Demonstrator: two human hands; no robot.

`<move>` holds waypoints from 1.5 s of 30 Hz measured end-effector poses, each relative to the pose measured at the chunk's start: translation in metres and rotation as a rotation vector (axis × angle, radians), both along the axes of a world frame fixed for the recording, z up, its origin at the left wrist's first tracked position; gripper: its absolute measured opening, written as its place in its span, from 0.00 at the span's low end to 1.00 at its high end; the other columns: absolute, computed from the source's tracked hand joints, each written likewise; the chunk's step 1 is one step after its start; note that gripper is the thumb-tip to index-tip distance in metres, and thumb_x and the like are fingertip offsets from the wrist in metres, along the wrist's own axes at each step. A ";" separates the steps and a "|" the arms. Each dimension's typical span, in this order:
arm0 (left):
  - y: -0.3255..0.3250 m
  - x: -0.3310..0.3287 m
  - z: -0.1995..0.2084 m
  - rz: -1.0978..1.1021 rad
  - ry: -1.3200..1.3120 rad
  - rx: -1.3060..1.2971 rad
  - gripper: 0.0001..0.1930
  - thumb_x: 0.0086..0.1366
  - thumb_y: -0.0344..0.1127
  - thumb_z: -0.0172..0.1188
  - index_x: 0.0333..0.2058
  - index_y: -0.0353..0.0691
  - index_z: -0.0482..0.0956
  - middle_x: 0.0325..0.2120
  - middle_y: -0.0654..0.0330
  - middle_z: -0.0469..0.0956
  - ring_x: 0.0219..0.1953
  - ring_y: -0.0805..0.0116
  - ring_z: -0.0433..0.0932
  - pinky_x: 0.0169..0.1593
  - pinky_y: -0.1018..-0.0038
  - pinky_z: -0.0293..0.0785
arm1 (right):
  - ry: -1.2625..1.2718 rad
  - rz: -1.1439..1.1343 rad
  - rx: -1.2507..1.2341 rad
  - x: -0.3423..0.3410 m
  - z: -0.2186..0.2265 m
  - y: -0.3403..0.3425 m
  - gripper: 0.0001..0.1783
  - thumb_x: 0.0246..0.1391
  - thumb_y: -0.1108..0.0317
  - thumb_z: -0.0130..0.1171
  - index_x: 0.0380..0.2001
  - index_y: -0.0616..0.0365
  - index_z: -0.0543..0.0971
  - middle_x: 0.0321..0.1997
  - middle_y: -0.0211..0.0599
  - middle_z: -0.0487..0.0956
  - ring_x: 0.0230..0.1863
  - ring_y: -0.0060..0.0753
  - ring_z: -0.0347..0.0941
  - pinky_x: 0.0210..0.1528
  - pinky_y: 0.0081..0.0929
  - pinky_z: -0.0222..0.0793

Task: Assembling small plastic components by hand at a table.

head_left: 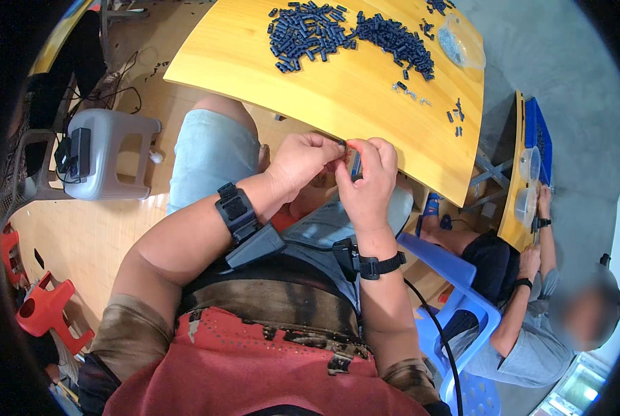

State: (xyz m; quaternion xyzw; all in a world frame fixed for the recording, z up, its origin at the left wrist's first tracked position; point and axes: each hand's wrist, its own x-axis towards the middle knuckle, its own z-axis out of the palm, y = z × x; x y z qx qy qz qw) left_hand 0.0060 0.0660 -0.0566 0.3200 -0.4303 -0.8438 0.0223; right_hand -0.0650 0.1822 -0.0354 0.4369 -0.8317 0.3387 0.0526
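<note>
Head view: L hand [297, 163] thumb + index pinched, no visible gap, on a small black part [342, 143]. R hand [369, 182] thumb vs fingers, narrow gap, filled by a dark strip [356, 165] standing roughly upright. Can't tell if strip & part touch or are one pc; fingers hide most of it. Both hands meet just off the near edge of the yellow table [254, 76], above the lap, so the part is in the air, not on the tbl.

Step in hand, my read: close two-handed work on one small pc. Next move calls for a steady L pinch and small R finger adjustments, ends kept lined up; risk = slip to lap or floor.

Outward on tbl: a few loose parts [458, 114] near the right edge; metal bits [410, 93] mid-right, farther in. Far side: big pile [306, 35] of black pcs at left, second pile [396, 45] to its right, roughly meeting it. Clear tub [473, 52] w/ shiny bits at far right edge.

Beyond: co-worker [518, 347] at right, at a side table [512, 225] w/ blue tray [533, 125]; what they hold is too small to tell. Grey stool [105, 152] at left w/ a black box on it.
</note>
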 end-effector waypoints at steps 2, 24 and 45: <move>-0.001 0.000 0.005 -0.017 -0.035 -0.025 0.09 0.60 0.35 0.60 0.32 0.34 0.79 0.22 0.65 0.76 0.21 0.80 0.70 0.21 0.81 0.66 | 0.007 -0.007 -0.002 -0.001 -0.001 -0.001 0.17 0.35 0.73 0.65 0.34 0.57 0.76 0.38 0.39 0.69 0.42 0.45 0.66 0.46 0.39 0.62; -0.002 0.001 0.008 -0.015 -0.057 -0.107 0.09 0.62 0.37 0.59 0.31 0.37 0.80 0.23 0.66 0.77 0.21 0.82 0.72 0.19 0.83 0.67 | 0.043 0.000 0.088 -0.010 0.009 -0.005 0.18 0.32 0.70 0.66 0.32 0.55 0.76 0.36 0.38 0.70 0.40 0.45 0.67 0.43 0.39 0.64; 0.009 -0.002 -0.001 0.117 -0.020 -0.033 0.09 0.62 0.30 0.55 0.26 0.31 0.80 0.19 0.64 0.76 0.20 0.82 0.68 0.23 0.82 0.65 | 0.080 0.140 0.004 -0.018 0.007 -0.007 0.20 0.30 0.74 0.66 0.34 0.61 0.78 0.36 0.38 0.74 0.38 0.43 0.70 0.42 0.37 0.67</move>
